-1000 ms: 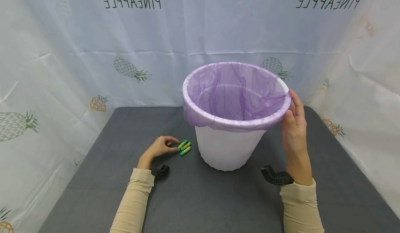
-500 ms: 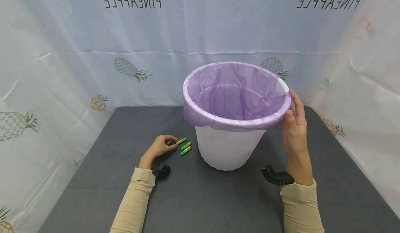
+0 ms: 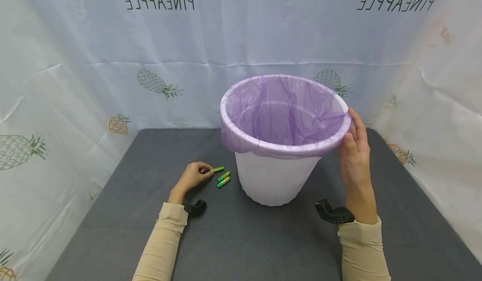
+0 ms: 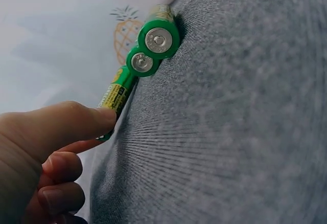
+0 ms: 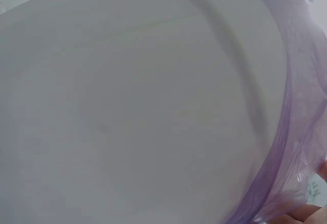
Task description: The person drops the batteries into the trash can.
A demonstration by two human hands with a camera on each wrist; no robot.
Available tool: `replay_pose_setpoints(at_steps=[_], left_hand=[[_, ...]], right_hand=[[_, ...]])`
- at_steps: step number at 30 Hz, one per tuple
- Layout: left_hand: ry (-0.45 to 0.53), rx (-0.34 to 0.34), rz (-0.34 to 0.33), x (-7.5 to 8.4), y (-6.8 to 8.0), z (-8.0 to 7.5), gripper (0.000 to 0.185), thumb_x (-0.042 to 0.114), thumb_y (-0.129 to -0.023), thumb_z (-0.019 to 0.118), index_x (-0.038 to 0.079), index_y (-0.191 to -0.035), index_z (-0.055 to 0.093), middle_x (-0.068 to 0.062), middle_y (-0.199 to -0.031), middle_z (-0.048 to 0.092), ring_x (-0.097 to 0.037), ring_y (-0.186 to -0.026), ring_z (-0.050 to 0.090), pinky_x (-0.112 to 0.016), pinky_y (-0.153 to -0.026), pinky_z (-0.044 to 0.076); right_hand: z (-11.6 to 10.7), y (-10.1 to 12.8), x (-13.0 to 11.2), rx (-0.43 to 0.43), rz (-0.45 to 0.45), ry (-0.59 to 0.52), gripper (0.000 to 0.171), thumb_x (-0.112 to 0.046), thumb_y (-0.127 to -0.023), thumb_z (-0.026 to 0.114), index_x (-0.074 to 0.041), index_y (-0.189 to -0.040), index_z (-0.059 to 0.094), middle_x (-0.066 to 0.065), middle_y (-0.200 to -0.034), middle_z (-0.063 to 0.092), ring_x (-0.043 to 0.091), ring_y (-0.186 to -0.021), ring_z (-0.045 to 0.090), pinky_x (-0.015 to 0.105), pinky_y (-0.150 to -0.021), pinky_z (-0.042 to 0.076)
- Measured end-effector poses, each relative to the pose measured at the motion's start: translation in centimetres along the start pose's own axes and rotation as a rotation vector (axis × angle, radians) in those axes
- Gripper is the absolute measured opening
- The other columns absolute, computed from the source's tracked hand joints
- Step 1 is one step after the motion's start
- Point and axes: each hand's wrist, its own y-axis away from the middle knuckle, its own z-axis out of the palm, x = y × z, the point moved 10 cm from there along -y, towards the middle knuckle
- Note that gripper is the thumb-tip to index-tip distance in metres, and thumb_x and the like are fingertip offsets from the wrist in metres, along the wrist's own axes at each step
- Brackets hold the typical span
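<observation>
Pinching 1 green cylindrical battery [image 3: 217, 169] between thumb and curled fingers, the left hand [image 3: 192, 176] rests on the grey fabric tabletop [image 3: 150, 214]. 2 more green batteries [image 3: 224, 179] lie just beside it. Rightward, the right hand [image 3: 353, 151] touches the rim of the white plastic bin [image 3: 276, 180] with its purple liner [image 3: 282, 113], fingers seemingly straight.

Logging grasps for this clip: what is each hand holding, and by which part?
The left hand pinches one green battery by its near end. The right hand rests on the bin rim's liner.
</observation>
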Motion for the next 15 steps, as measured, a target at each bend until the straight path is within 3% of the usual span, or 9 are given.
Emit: replay_pose_setpoints(at_steps=[15], left_hand=[[0.005,0.069,0.037,0.9,0.3,-1.8,0.019,0.017,-0.089,0.068,0.003,-0.101,0.073,0.001,-0.069,0.043,-0.012,-0.063,0.037,-0.026,-0.063,0.032]], right_hand=[[0.1,0.0,-0.2,0.011,0.002,-0.010,0.047,-0.012,-0.099,0.052,-0.009,-0.144,0.040,0.004,-0.130,0.057,0.010,-0.109,0.054,0.019,-0.095,0.044]])
